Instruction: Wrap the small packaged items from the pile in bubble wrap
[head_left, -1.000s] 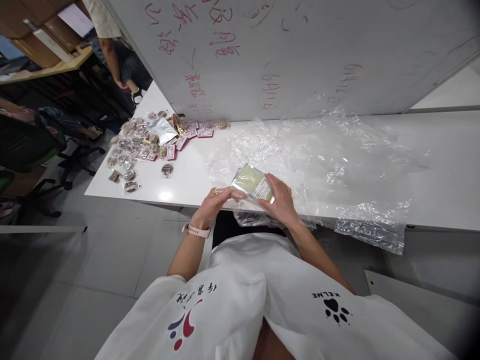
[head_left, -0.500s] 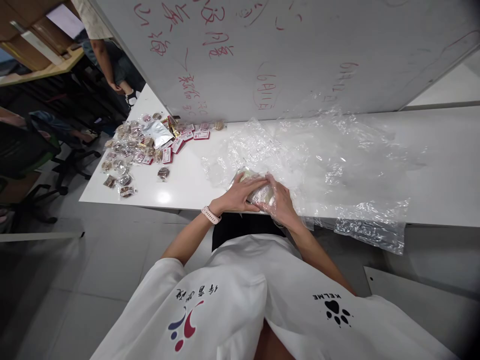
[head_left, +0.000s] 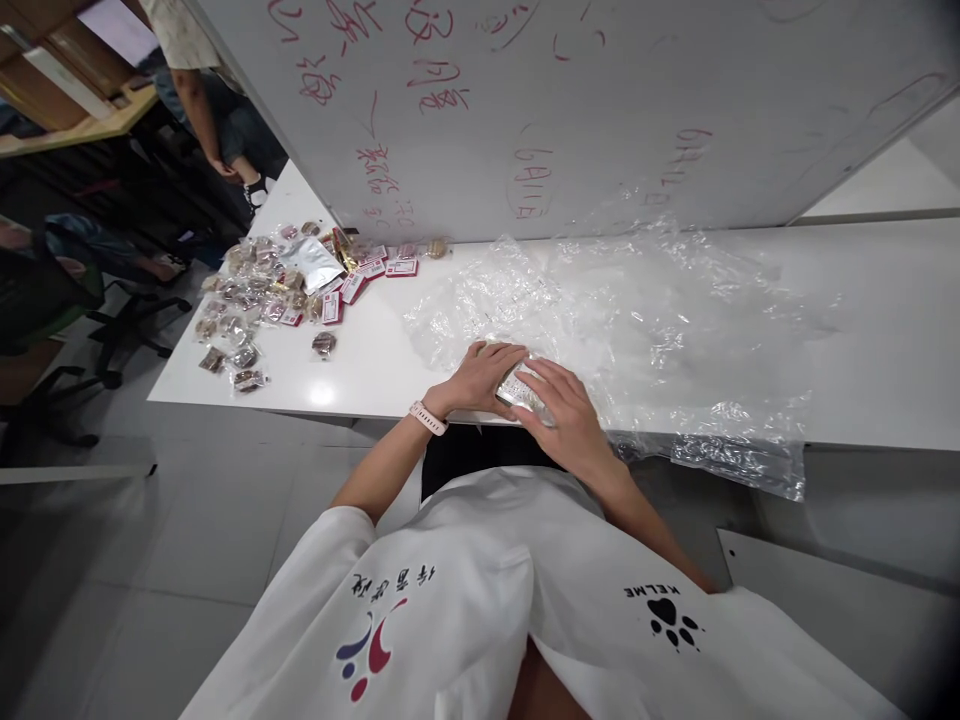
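Near the front edge of the white table (head_left: 367, 385), a small packet with a printed label (head_left: 521, 388) lies between my hands, partly hidden by them. My left hand (head_left: 480, 380), with a pale pink wristband, is closed around the packet's left side. From the right, my right hand (head_left: 566, 415) reaches over it, fingers stretched and spread across its right part. Crumpled clear plastic film (head_left: 510, 290) lies just behind the packet. The packet's contents are hidden.
Individually wrapped snacks (head_left: 259, 285), a silver pouch (head_left: 311, 262) and several red-and-white cards (head_left: 352, 288) are heaped on the left. A whiteboard (head_left: 585, 120) stands along the back. Clear plastic (head_left: 739, 465) hangs over the front edge. Another person (head_left: 202, 110) is at the upper left.
My right hand has loosened from the packet's side and now spreads over it from the right. My left hand stays on the packet. The view has shifted slightly.
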